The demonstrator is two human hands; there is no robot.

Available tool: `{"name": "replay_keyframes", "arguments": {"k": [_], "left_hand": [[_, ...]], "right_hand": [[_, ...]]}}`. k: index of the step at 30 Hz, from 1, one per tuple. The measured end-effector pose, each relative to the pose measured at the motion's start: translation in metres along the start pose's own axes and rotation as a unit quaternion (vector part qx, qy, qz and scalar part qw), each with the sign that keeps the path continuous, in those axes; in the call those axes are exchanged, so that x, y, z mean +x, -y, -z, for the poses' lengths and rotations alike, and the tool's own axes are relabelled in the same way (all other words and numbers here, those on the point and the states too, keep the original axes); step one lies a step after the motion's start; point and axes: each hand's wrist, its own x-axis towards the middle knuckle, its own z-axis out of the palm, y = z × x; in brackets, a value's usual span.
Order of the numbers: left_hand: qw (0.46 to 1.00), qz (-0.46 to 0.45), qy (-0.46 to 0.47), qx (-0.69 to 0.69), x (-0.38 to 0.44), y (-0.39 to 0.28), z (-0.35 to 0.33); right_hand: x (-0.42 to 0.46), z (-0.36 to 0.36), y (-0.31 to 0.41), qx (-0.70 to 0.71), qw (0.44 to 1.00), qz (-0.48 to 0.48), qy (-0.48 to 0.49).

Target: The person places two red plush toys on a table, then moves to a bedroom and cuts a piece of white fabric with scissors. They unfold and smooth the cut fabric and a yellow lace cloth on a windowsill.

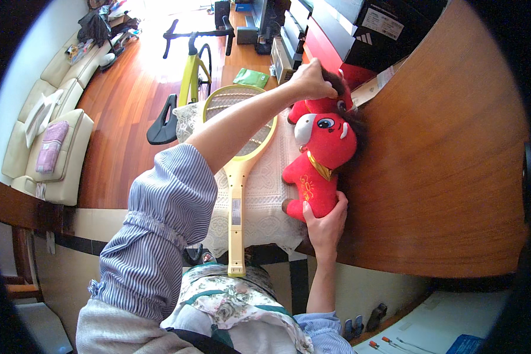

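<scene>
A red plush horse (321, 163) with a white muzzle, gold collar and dark mane lies on its side along a lace tablecloth (270, 208). My right hand (329, 223) grips its lower end, thumb on the embroidered flank. Beyond its head is another red plush toy (312, 106), partly hidden by my left hand (314, 82). That hand is closed on its dark tuft of hair. Left of the toys, a yellow racket-shaped electric fly swatter (236, 190) rests on the cloth, its mesh partly behind my left forearm.
A curved wooden surface (438, 177) borders the toys on the right. Shoe boxes (363, 31) are stacked beyond them. A yellow bicycle (188, 79) and a green packet (251, 78) are farther off. A cream sofa (75, 132) lines the left wall.
</scene>
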Motion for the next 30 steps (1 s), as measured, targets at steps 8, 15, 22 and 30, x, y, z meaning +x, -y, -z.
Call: {"name": "replay_keyframes", "arguments": {"k": [8, 15, 22, 30], "left_hand": [[0.997, -0.06, 0.045, 0.024, 0.015, 0.015, -0.017], [0.993, -0.063, 0.041, -0.086, 0.008, 0.009, -0.037], [0.997, -0.057, -0.006, -0.049, -0.002, 0.008, -0.037], [0.997, -0.053, -0.014, -0.063, 0.009, 0.015, -0.041]], "right_hand": [[-0.001, -0.002, 0.002, 0.012, 1.0, 0.003, 0.001], [0.0, 0.001, 0.001, 0.006, 1.0, -0.001, 0.003], [-0.001, 0.003, 0.005, 0.007, 1.0, -0.023, 0.018], [0.0, 0.002, 0.002, 0.011, 1.0, 0.0, 0.012]]}}
